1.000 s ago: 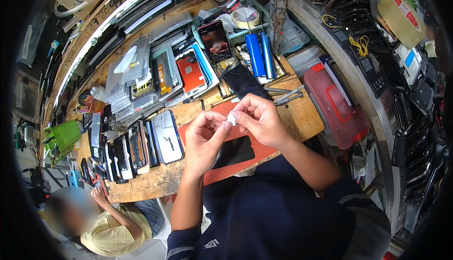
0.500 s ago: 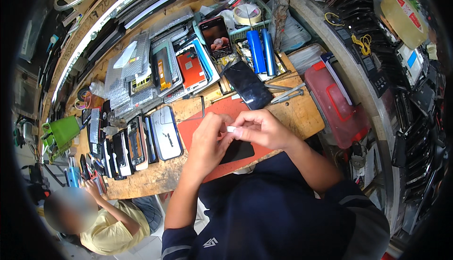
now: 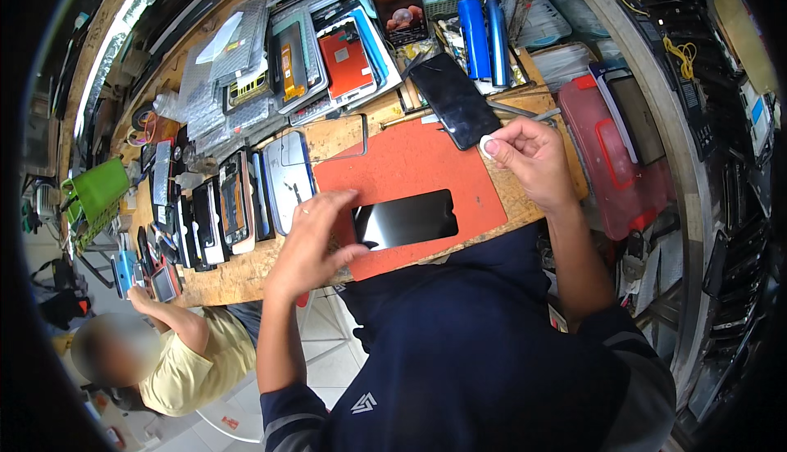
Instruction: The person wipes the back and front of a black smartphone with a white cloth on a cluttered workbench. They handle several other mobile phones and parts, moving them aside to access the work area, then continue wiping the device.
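On the orange-red mat (image 3: 443, 153) lies a dark, glossy phone screen (image 3: 407, 219) with a notch at its right end. My left hand (image 3: 316, 235) is open at the screen's left end, thumb and fingers apart on either side of it. Whether its fingertips touch the screen I cannot tell. Over the mat's right edge, my right hand (image 3: 533, 157) pinches a small white piece (image 3: 489, 147) between thumb and fingers. Just beyond that piece, a black smartphone (image 3: 456, 99) lies face up.
A clear glass frame (image 3: 365, 136) and a pale phone cover (image 3: 287, 175) lie left of the mat. Stacked screens (image 3: 340, 63), a lit phone (image 3: 398, 9) and blue cylinders (image 3: 473, 38) stand behind. A red case (image 3: 594, 153) is at right. A person in yellow (image 3: 197, 358) works at left.
My hands have moved apart. The right has gone right with the white piece, and the left has opened beside the screen. The view has shifted, and the screen now shows fully.
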`<action>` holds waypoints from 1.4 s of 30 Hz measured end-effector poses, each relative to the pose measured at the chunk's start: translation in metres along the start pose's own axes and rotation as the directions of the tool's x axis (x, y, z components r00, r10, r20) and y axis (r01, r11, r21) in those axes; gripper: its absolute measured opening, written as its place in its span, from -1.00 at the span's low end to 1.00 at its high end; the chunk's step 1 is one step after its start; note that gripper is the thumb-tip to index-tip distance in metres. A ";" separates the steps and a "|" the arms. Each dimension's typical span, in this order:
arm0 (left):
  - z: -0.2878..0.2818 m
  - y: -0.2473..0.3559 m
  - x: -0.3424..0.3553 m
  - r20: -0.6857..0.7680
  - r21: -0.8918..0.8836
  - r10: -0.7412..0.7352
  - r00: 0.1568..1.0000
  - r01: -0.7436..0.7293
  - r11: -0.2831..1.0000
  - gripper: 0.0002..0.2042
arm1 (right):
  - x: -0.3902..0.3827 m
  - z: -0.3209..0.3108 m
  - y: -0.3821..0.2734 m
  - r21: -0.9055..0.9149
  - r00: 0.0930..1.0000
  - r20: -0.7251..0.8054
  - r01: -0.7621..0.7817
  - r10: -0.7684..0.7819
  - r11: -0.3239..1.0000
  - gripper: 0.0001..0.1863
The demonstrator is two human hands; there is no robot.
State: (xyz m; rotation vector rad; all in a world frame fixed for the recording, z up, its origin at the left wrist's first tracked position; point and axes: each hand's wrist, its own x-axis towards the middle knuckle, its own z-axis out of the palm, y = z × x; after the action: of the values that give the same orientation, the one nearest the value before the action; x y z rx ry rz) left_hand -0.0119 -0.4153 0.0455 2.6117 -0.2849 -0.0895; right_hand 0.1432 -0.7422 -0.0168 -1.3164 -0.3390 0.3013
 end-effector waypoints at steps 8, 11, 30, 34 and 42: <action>0.009 -0.004 -0.004 0.077 0.054 0.048 0.996 -0.052 0.997 -0.05 | -0.010 0.007 0.007 -0.035 0.996 -0.032 -0.085 0.084 0.996 -0.91; -0.002 0.006 -0.010 -0.023 -0.042 0.061 0.998 -0.062 0.997 0.04 | -0.012 0.008 0.004 -0.025 0.999 -0.025 -0.031 0.030 0.999 -0.90; 0.063 0.031 0.043 -0.326 -0.479 0.191 0.926 -0.336 0.811 0.18 | -0.027 -0.026 -0.004 -0.065 0.986 -0.166 -0.020 0.009 0.998 -0.85; 0.063 0.017 0.010 -0.396 -0.914 -0.255 0.882 -0.351 0.205 0.01 | -0.024 -0.016 -0.001 -0.024 0.993 -0.114 -0.044 0.042 0.999 -0.88; 0.047 -0.032 -0.060 -0.491 -0.607 -0.551 0.675 -0.719 -0.340 -0.36 | -0.004 0.058 0.003 -0.058 0.983 0.172 -0.060 0.069 0.996 -0.91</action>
State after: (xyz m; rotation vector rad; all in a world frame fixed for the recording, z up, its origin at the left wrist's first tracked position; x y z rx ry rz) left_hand -0.0702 -0.3976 -0.0103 0.4119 -0.0283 0.6173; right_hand 0.1160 -0.6918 -0.0080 -1.3583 -0.4545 0.4666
